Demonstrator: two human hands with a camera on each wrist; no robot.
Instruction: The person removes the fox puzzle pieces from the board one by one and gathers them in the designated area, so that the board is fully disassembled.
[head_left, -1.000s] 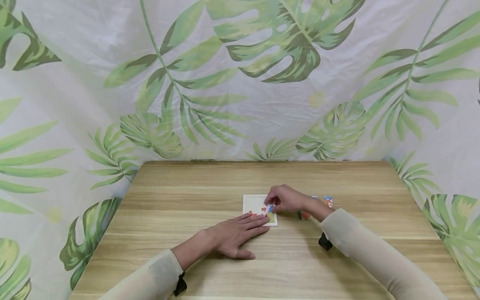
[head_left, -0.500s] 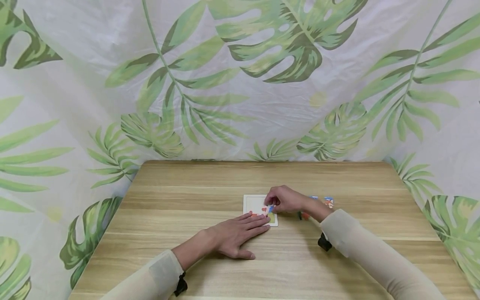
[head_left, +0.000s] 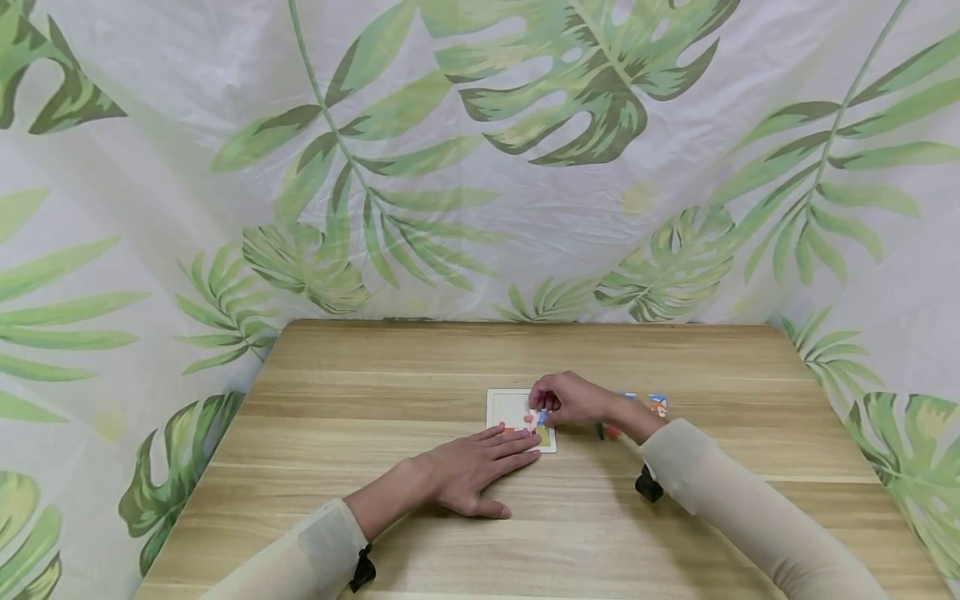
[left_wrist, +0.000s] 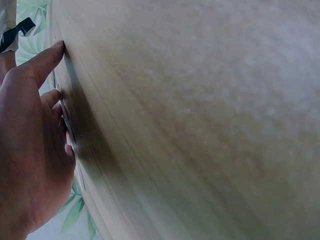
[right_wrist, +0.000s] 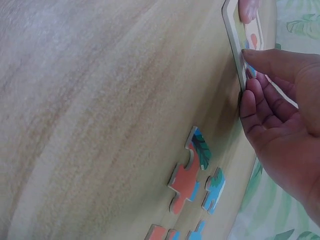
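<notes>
A square white puzzle board (head_left: 508, 405) lies on the table, with colourful pieces fitted along its near part. My left hand (head_left: 472, 473) rests flat, its straight fingers pressing on the board's near left part and covering some of the picture. At the board's right side, my right hand (head_left: 576, 400) has curled fingers and pinches a puzzle piece (head_left: 542, 418) with blue on it. The right wrist view shows the thumb and fingers closing at the board's edge; most of that piece is hidden. In the left wrist view, the left hand (left_wrist: 35, 130) lies against the table.
Loose puzzle pieces lie right of the board, partly behind the right forearm. Among them are an orange piece with a dark leaf (right_wrist: 185, 180), a blue and green piece (right_wrist: 215, 191) and a blue-edged piece (head_left: 657, 404). A leaf-patterned cloth (head_left: 420, 167) hangs behind the wooden table (head_left: 360, 367).
The right fingertips shift very slightly at the piece, and a little more of its blue shows. The left hand stays in place on the board.
</notes>
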